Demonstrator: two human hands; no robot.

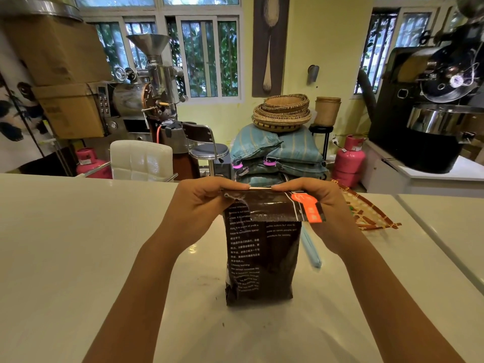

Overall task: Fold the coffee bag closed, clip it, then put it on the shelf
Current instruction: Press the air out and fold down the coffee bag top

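Nearest the camera, two bare forearms reach forward over a glossy white worktop (pixel 78 244). Between them a dark brown coffee bag (pixel 262 258) stands upright on the worktop, near its middle, with white print facing the camera. The bag's top is folded over toward the camera into a flat flap with an orange label at its right end.

The left hand (pixel 193 205) holds the flap's left end, its grip clamped on the fold with fingers over the far side. The right hand (pixel 324 205) holds the right end the same way, its grip closed on the fold beside the orange label. The fingertips of both hands nearly meet along the top crease.

Just right of the bag, partly hidden behind it and the right wrist, a pale blue clip (pixel 310 250) lies flat on the worktop. Farther right a woven fan (pixel 366 210) with a reddish rim rests on the worktop.

Beyond the far edge stand a white padded chair (pixel 141 161) on the left and a bar stool (pixel 207 148) beside it. Stacked teal sacks (pixel 277 150) sit in the middle, topped by woven baskets (pixel 282 111). A pink gas cylinder (pixel 349 161) stands to their right. A silver coffee roaster (pixel 146 95) is at far left, a black roaster (pixel 432 106) at far right.
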